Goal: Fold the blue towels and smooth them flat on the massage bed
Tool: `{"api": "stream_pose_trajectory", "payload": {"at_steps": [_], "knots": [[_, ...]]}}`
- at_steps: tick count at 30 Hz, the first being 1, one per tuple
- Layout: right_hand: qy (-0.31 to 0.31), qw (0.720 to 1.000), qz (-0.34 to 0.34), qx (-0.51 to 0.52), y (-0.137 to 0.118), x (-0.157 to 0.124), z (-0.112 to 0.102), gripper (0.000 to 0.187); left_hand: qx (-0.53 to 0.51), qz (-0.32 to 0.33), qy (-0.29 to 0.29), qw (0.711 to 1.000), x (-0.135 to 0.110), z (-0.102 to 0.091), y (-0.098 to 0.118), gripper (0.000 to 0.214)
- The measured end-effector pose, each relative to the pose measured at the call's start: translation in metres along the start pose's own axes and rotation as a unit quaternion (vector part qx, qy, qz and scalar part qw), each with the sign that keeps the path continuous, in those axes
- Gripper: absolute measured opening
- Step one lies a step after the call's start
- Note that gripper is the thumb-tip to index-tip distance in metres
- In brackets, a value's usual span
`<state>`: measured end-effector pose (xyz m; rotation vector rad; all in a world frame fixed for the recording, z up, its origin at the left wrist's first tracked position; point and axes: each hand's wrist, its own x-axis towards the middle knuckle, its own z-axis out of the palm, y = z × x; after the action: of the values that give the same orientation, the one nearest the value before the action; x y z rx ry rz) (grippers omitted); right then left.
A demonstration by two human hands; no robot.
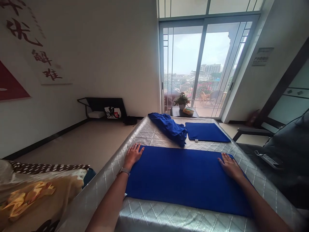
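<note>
Hands on blue cloth | far corners | cloth flat on mattress

Smooth matt cloth panel, glossy quilted cover, wrinkled cloth bundle

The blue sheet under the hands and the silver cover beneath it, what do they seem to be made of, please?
The blue sheet looks like matte fabric, its surface even and without shine. The silver cover seems glossy vinyl or coated textile: light glints along its diamond pattern.
</note>
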<state>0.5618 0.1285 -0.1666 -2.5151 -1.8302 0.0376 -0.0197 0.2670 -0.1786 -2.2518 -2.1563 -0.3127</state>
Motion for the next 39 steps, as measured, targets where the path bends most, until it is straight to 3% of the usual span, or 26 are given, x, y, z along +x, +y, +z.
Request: {"api": "stream_pose_trajectory", "payload": {"at_steps": [2, 4, 7, 10, 12, 15, 18, 21, 23, 25, 31, 33, 36, 39], "knots": [[0.010, 0.999, 0.032, 0.011, 0.027, 0.003, 0.004, 0.073, 0.006, -0.006, -0.012, 1.000, -0.002, -0.003, 0.001, 0.074], [0.018, 0.999, 0.042, 0.019, 0.036, 0.004, 0.006, 0.075, 0.016, -0.007, -0.023, 1.000, -0.002, -0.008, 0.001, 0.074], [0.032, 0.999, 0.039, 0.018, 0.032, 0.003, 0.007, 0.076, 0.042, -0.020, -0.055, 0.997, 0.002, -0.020, 0.003, 0.076], [0.034, 0.999, 0.035, 0.018, 0.026, 0.002, 0.006, 0.075, 0.062, -0.060, -0.044, 0.995, 0.006, -0.031, 0.027, 0.081], [0.034, 0.999, 0.037, 0.021, 0.025, 0.002, 0.004, 0.075, 0.051, -0.029, -0.015, 0.998, 0.006, -0.034, 0.063, 0.079], [0.036, 0.998, 0.038, 0.028, 0.025, 0.000, 0.001, 0.075, -0.005, 0.120, -0.009, 0.993, -0.007, -0.027, 0.142, 0.072], [0.029, 0.999, 0.038, 0.026, 0.024, -0.002, -0.001, 0.075, -0.051, 0.252, -0.021, 0.966, -0.029, -0.009, 0.216, 0.070], [0.028, 0.999, 0.033, 0.019, 0.025, -0.002, -0.001, 0.075, -0.071, 0.275, -0.061, 0.957, -0.043, 0.004, 0.248, 0.072], [0.029, 0.999, 0.030, 0.015, 0.026, -0.002, 0.000, 0.075, -0.074, 0.253, -0.070, 0.962, -0.044, 0.007, 0.240, 0.075], [0.029, 0.999, 0.030, 0.013, 0.027, -0.001, 0.002, 0.075, -0.068, 0.213, -0.066, 0.972, -0.039, 0.005, 0.211, 0.077], [0.037, 0.999, 0.034, 0.014, 0.030, 0.004, 0.008, 0.076, -0.015, 0.044, -0.059, 0.997, -0.011, -0.011, 0.071, 0.079], [0.039, 0.999, 0.035, 0.012, 0.030, 0.004, 0.010, 0.076, -0.003, 0.009, -0.057, 0.998, -0.006, -0.012, 0.037, 0.078], [0.031, 0.999, 0.038, 0.007, 0.031, 0.004, 0.008, 0.075, 0.004, 0.000, -0.046, 0.999, -0.004, -0.009, 0.015, 0.076], [0.016, 0.998, 0.054, -0.010, 0.029, 0.004, -0.002, 0.072, 0.006, 0.004, -0.028, 1.000, -0.005, -0.006, 0.017, 0.078]]}}
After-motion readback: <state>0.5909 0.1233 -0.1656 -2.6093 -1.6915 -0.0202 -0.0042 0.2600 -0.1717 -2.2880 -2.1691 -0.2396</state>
